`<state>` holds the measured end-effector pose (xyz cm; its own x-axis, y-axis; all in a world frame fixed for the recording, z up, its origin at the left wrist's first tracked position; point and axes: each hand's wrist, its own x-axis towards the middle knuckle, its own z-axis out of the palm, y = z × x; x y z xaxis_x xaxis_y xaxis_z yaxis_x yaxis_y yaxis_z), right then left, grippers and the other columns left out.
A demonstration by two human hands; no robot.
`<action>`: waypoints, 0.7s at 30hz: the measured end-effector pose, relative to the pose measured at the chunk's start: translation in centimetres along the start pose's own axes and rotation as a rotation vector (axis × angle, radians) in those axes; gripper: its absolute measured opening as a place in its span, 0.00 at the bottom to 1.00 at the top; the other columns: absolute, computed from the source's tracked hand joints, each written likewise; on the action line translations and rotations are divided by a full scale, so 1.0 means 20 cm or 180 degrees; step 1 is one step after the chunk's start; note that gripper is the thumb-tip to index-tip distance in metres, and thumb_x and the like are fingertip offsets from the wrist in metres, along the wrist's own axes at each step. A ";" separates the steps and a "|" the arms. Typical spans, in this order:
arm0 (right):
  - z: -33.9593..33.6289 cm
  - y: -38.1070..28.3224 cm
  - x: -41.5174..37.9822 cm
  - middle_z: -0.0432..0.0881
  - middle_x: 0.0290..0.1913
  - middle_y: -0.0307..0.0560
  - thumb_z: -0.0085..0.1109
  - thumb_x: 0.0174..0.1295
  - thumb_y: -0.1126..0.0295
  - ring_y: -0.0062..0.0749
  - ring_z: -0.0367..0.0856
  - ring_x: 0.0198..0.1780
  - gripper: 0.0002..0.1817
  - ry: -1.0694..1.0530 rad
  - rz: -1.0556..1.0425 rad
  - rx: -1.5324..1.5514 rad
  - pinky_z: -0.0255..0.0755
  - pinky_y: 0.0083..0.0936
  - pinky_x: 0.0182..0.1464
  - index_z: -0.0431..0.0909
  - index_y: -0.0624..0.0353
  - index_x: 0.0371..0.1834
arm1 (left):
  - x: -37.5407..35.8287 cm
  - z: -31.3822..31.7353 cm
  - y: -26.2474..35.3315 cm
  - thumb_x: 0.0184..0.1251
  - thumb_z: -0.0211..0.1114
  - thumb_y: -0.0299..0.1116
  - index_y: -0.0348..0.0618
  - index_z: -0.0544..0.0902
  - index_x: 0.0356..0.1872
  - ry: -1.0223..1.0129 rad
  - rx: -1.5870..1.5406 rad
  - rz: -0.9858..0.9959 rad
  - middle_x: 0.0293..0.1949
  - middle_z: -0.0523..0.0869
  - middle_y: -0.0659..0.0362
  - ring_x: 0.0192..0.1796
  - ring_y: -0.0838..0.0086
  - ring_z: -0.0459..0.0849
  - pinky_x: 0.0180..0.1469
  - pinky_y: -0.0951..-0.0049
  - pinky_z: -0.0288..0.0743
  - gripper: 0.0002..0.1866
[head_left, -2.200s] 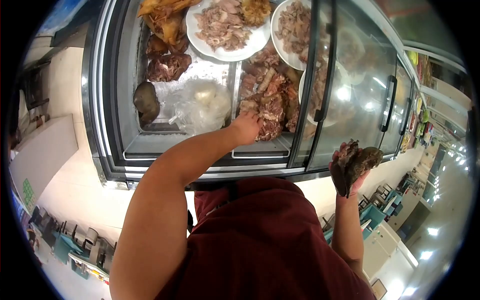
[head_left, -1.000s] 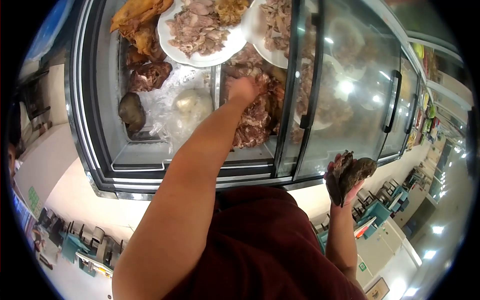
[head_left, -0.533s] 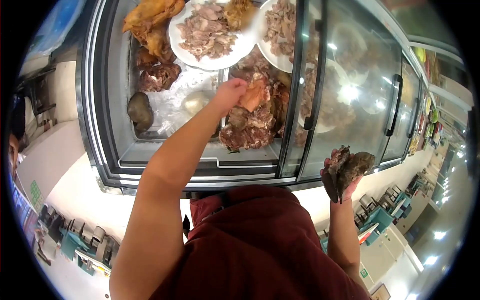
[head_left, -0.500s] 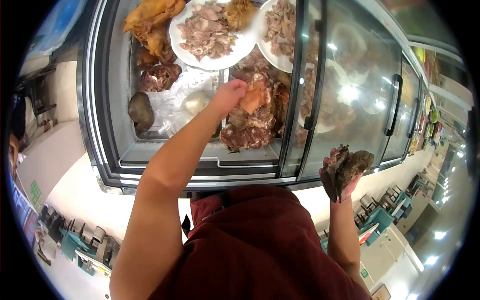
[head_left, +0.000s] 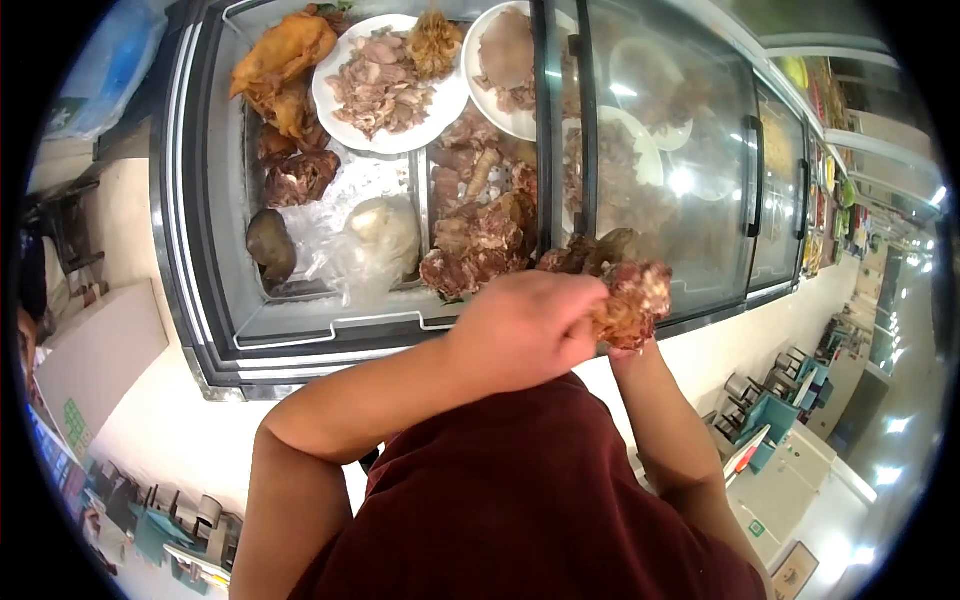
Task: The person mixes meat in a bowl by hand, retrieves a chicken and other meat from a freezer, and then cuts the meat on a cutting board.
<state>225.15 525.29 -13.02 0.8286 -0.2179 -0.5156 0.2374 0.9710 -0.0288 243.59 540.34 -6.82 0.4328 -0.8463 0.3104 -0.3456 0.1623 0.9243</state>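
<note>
My left hand is closed on a reddish-brown piece of meat, just outside the front edge of the glass-topped case. Beneath that piece, my right hand is mostly hidden; it supports dark meat pieces that show behind. Inside the open part of the case, more cooked meat lies in a metal tray. A plastic-wrapped pale lump rests left of it, and a dark rounded piece sits at the far left.
A white plate of sliced meat stands toward the back, beside another plate. Yellow-brown poultry lies at the back left. Sliding glass with a black handle covers the right part. Teal chairs stand beyond on the right.
My left hand has left the tray with a piece of meat and come down and right to my right hand. The dark pieces in my right hand have moved left and up. The view has shifted.
</note>
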 end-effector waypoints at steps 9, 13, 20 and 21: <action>-0.09 0.04 -0.10 0.76 0.63 0.51 0.47 0.71 0.51 0.44 0.75 0.62 0.25 0.0204 -0.0407 -0.0728 0.71 0.42 0.64 0.72 0.52 0.64 | -0.03 0.16 0.11 0.52 0.72 0.42 0.39 0.79 0.47 -0.0462 0.0701 0.0329 0.34 0.80 0.56 0.35 0.62 0.81 0.37 0.67 0.78 0.24; -0.01 -0.02 -0.15 0.74 0.64 0.52 0.46 0.70 0.48 0.46 0.73 0.64 0.27 0.1039 -0.0560 -0.1745 0.68 0.44 0.67 0.71 0.52 0.65 | -0.04 0.13 0.07 0.54 0.72 0.47 0.41 0.81 0.42 -0.0107 0.0119 0.0428 0.32 0.81 0.57 0.34 0.63 0.82 0.36 0.67 0.78 0.22; -0.14 -0.25 -0.24 0.73 0.67 0.49 0.45 0.68 0.46 0.50 0.68 0.69 0.29 0.1085 -0.1063 -0.0911 0.61 0.49 0.72 0.72 0.51 0.66 | -0.19 0.06 -0.28 0.60 0.69 0.42 0.46 0.83 0.35 -0.0368 -0.0087 -0.0259 0.30 0.85 0.56 0.33 0.58 0.84 0.36 0.62 0.79 0.12; -0.13 -0.26 -0.24 0.73 0.67 0.49 0.45 0.68 0.46 0.50 0.68 0.69 0.29 0.1100 -0.1050 -0.0909 0.61 0.49 0.72 0.72 0.51 0.66 | -0.24 0.07 -0.36 0.60 0.68 0.42 0.46 0.83 0.35 -0.0403 0.0019 -0.0331 0.29 0.85 0.56 0.32 0.58 0.84 0.35 0.62 0.78 0.11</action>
<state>218.69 521.55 -12.58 0.5078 -0.5166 -0.6894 0.2695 0.8553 -0.4425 242.73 542.59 -15.23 0.3583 -0.9156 0.1824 -0.3094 0.0679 0.9485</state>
